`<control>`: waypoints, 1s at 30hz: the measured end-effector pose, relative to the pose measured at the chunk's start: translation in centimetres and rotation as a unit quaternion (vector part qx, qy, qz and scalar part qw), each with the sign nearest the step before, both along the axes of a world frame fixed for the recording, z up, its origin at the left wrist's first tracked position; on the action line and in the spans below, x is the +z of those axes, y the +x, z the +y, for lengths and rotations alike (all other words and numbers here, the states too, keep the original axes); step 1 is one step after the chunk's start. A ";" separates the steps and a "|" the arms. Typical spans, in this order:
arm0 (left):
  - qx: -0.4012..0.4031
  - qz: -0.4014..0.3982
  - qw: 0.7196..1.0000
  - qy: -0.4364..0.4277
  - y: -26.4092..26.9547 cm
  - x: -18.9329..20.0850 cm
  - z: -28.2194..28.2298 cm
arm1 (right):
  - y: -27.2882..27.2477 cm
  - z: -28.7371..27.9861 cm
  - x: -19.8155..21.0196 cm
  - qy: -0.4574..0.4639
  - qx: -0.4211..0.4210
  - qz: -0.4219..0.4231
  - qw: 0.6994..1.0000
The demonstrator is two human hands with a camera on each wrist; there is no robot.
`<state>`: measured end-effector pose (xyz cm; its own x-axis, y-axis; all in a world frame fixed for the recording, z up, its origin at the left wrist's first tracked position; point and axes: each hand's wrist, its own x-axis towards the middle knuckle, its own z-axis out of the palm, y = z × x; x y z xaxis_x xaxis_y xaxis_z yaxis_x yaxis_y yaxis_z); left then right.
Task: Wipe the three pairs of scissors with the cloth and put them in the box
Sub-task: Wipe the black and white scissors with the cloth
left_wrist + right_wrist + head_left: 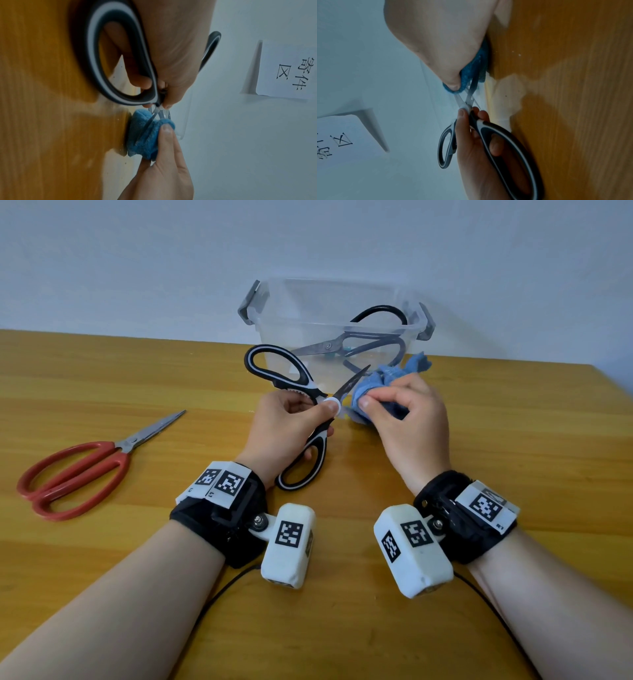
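Note:
My left hand (pixel 291 422) grips black-and-white kitchen scissors (pixel 274 371) (pixel 106 54) (pixel 498 142) at the pivot and lower handle, blades spread apart. My right hand (pixel 404 419) pinches a bunched blue cloth (pixel 376 385) (pixel 147 135) (pixel 471 71) around one blade, just in front of the box. One blade tip sticks up past the cloth. A clear plastic box (pixel 274 313) stands at the back of the table with all-metal black-handled scissors (pixel 359 344) inside. Red-handled scissors (pixel 78 470) lie closed on the table at far left.
The wooden table (pixel 513 440) ends at a right edge near the far right. A pale wall rises right behind the box. A paper sign (pixel 289 73) with printed characters hangs on it. Black cables run from both wrist cameras toward me.

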<state>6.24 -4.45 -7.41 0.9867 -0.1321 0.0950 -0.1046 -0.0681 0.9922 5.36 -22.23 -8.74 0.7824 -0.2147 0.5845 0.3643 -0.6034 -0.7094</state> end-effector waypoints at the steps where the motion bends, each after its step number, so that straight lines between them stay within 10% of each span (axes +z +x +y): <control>1: -0.002 -0.002 1.000 0.000 0.0 0.0 0.0 | 0.0 0.1 -0.1 -0.013 0.018 0.003 1.000; 30: -0.013 -0.008 1.000 -0.005 -0.1 0.2 0.0 | -0.2 0.5 -0.2 -0.085 0.058 0.042 0.994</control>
